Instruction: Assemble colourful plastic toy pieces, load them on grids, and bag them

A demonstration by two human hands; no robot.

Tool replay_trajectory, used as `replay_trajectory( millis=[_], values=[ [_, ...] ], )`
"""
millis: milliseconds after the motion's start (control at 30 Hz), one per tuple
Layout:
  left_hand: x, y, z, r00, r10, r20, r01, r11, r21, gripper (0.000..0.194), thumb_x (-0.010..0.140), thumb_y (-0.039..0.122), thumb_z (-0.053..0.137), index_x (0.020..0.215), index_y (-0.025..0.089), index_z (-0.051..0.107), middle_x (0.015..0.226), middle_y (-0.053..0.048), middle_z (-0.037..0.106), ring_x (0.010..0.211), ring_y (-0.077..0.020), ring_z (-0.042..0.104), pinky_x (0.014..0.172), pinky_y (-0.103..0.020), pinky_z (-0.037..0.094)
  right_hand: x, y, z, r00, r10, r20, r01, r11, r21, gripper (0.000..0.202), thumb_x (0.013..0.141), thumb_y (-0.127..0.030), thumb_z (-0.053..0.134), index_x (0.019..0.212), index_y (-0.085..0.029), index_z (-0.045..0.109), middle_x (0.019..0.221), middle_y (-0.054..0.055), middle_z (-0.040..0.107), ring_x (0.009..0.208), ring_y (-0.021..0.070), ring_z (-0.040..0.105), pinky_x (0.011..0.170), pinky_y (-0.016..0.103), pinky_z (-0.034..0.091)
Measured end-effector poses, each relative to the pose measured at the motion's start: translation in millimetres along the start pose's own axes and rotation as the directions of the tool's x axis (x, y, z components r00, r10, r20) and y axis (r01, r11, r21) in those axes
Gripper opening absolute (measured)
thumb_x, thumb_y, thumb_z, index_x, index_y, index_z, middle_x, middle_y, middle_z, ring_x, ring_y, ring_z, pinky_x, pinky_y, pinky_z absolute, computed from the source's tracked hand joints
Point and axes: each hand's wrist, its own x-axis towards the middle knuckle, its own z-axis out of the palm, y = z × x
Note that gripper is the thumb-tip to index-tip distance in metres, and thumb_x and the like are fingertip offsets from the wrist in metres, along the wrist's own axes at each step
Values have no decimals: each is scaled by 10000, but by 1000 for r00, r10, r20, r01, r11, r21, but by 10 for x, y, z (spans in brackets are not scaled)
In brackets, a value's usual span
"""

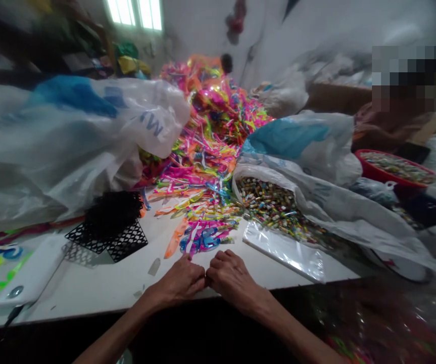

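Resting knuckle-to-knuckle, left hand (180, 280), right hand (233, 278) curled closed; neon strips (202, 237) just beyond.

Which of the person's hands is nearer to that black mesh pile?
Left. The left hand rests just right of the black mesh pile; the right hand lies farther right, beyond it.

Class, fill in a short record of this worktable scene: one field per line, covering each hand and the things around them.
Left hand: left hand curled on the white tabletop, fingers touching the right's
Right hand: right hand curled beside it
Just ahead: small pile of bright neon plastic strips
Left side: black plastic mesh squares
Right side: open white bag of small multicoloured pieces; flat clear plastic packet
Held items: cannot tell
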Motion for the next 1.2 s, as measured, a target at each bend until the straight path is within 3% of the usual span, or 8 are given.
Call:
replay_trajectory(
  millis=[133,300,567,700,800,967,1067,1200],
  values=[
    [-66,21,-104,955,13,-296,80,951,300,323,877,360,453,1130,183,549,1139,-108,616,1047,-241,547,1039,-508,192,125,59,238,993,81,-89,-82,997,-2,199,866,-102,479,1021,-183,573,1028,81,609,918,205,549,754,305,387],
    [-309,-201,-311,703,6,-711,375,847,378,312,899,314,436,1163,170,522,1195,-125,588,1111,-224,530,988,-451,279,573,212,437,989,86,-117,-89,996,-20,291,866,-73,409,1097,-189,544,1078,94,598,891,214,570,709,316,424],
    [-685,-630,-508,502,28,-864,571,740,356,254,884,291,453,1029,145,602,1111,-126,626,1046,-246,563,932,-441,348,1333,683,441,952,155,-264,-168,985,-26,571,807,36,358,1336,-175,401,1391,139,395,1212,266,419,981,408,341],
    [-707,-741,-792,444,-40,-895,678,668,306,325,903,305,385,1047,121,612,1165,-143,600,1083,-263,541,966,-454,323,1475,812,238,939,211,-273,-196,977,80,515,826,7,328,1284,-192,454,1315,122,473,1174,253,439,940,395,343],
    [-618,-907,-999,438,-195,-878,789,552,270,441,886,359,386,1206,93,528,1290,-181,505,1120,-315,504,954,-502,315,1471,785,76,937,249,-244,-217,964,152,301,857,-100,386,1087,-155,573,1085,123,596,944,224,541,791,328,377],
    [-529,-1187,-1149,591,-485,-644,788,517,334,591,816,446,478,1310,122,450,1360,-203,430,1249,-349,385,924,-517,354,1131,628,0,941,203,-271,-118,946,301,152,821,-245,492,762,-147,592,714,30,592,646,142,504,576,244,306],
    [-573,-1278,-1144,610,-462,-643,765,556,325,374,887,339,382,1169,218,594,1308,-127,509,1236,-286,420,952,-475,342,840,578,77,933,221,-284,-58,870,489,159,784,-281,535,690,-160,577,654,8,570,603,137,484,558,241,294],
    [-626,-1311,-1192,639,-425,-641,729,600,328,412,896,422,367,1187,217,574,1317,-118,507,1236,-297,418,987,-516,285,578,539,202,934,261,-242,-84,822,563,162,783,-292,533,691,-166,578,661,16,582,615,155,504,564,249,318]
  ],
)
